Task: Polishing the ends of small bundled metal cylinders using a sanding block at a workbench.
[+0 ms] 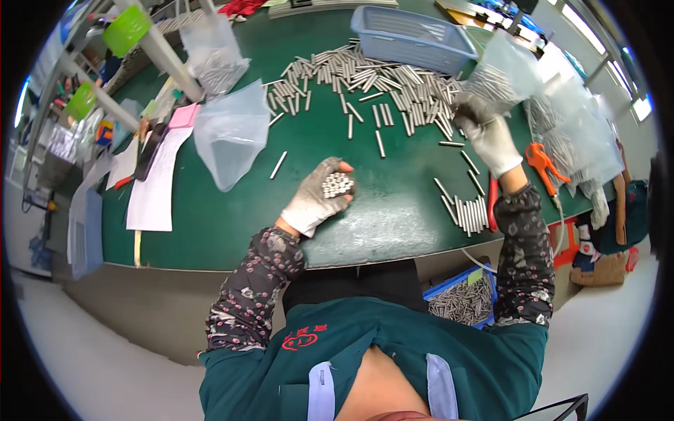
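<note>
My left hand, in a white glove with bare fingertips, is wrapped round a bundle of short metal pins. Their round ends face up. At the right edge of a wide heap of loose pins is my right hand, also gloved. Its fingers look curled but are blurred, and whether they hold a pin is hidden. Below it a neat row of pins lies side by side near the table's front edge, beside a red handle. One single pin rests left of my left hand.
A blue plastic basket stands behind the heap. Clear bags of pins line the right side, near an orange air gun. At left are an empty clear bag and paper sheets. A blue bin of pins sits below the green table.
</note>
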A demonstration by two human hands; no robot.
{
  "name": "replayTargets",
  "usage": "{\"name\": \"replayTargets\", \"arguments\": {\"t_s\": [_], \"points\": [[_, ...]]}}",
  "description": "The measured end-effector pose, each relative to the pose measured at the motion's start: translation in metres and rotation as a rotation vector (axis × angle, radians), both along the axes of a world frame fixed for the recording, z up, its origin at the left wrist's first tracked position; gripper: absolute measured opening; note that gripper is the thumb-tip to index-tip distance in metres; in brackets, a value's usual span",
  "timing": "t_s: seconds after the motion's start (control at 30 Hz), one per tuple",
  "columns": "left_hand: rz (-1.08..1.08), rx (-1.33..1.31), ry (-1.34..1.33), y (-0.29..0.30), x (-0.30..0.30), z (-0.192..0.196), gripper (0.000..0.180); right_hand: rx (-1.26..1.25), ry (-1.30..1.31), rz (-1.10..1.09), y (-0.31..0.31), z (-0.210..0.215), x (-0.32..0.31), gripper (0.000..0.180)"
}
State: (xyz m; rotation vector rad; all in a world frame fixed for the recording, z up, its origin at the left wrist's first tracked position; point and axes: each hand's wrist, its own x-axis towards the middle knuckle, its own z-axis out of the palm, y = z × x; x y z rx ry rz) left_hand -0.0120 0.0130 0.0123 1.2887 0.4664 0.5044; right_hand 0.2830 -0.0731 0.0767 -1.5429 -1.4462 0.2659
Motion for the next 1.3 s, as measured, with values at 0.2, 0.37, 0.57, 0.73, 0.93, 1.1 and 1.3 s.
{"name": "replayTargets", "arguments": {"t_s": [0.2,0.37,0.57,0.73,0.93,1.1,1.3], "points": [[0.024,0.071,-0.002,0.002,-0.004,-0.009,0.048,-0.379,-0.271,0.18,0.011,0.008,-0.089,0.025],[0.062,0.073,0.005,-0.001,-0.001,-0.007,0.05,-0.436,-0.591,0.311,0.026,0.007,-0.127,0.031],[0.004,0.128,0.069,0.006,0.0,-0.014,0.051,-0.461,-0.658,0.271,0.047,0.017,-0.094,0.021],[0.091,-0.038,-0.072,-0.001,0.0,-0.009,0.045,-0.428,-0.625,0.504,0.046,0.007,-0.118,0.021],[0.002,0.035,0.023,0.005,0.0,-0.019,0.045,-0.37,-0.622,0.381,0.04,0.012,-0.102,0.026],[0.043,0.187,0.082,0.007,0.001,-0.012,0.045,-0.484,-0.644,0.272,0.043,0.01,-0.091,0.018],[0.013,0.007,0.011,0.002,-0.001,-0.008,0.047,-0.267,-0.668,0.465,0.04,-0.005,-0.117,0.018]]}}
